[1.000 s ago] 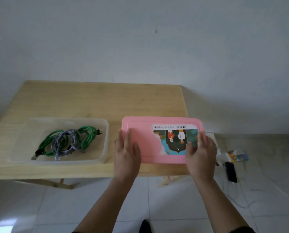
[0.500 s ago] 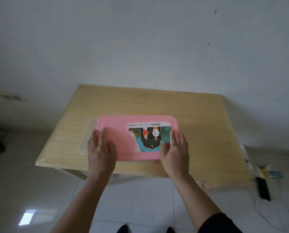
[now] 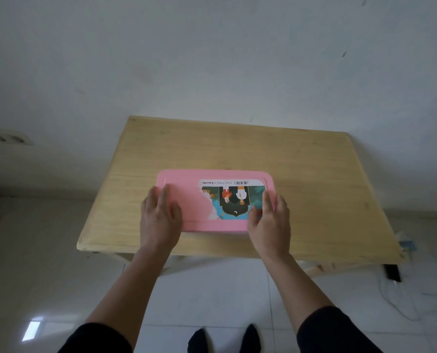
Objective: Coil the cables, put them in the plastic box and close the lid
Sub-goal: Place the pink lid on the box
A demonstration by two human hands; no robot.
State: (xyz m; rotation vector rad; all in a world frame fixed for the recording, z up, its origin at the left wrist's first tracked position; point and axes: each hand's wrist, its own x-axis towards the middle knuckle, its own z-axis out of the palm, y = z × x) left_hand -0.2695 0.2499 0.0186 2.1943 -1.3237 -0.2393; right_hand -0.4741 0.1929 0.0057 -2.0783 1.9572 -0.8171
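Observation:
A pink lid [image 3: 192,197] with a colourful sticker lies flat in the middle of the wooden table [image 3: 237,149], near its front edge. It covers the clear plastic box and the coiled cables, so neither is visible. My left hand [image 3: 159,220] rests on the lid's left end, with the fingers spread on top and the thumb at the front edge. My right hand [image 3: 269,225] grips the lid's right end in the same way.
The table stands against a white wall. On the tiled floor at the right lie a black device [image 3: 391,272] and a white cord [image 3: 395,299]. My feet [image 3: 225,337] stand below the table's front edge.
Both hands carried the pink lid left from beside the open box and set it over the box. The green and grey cables are now hidden under it.

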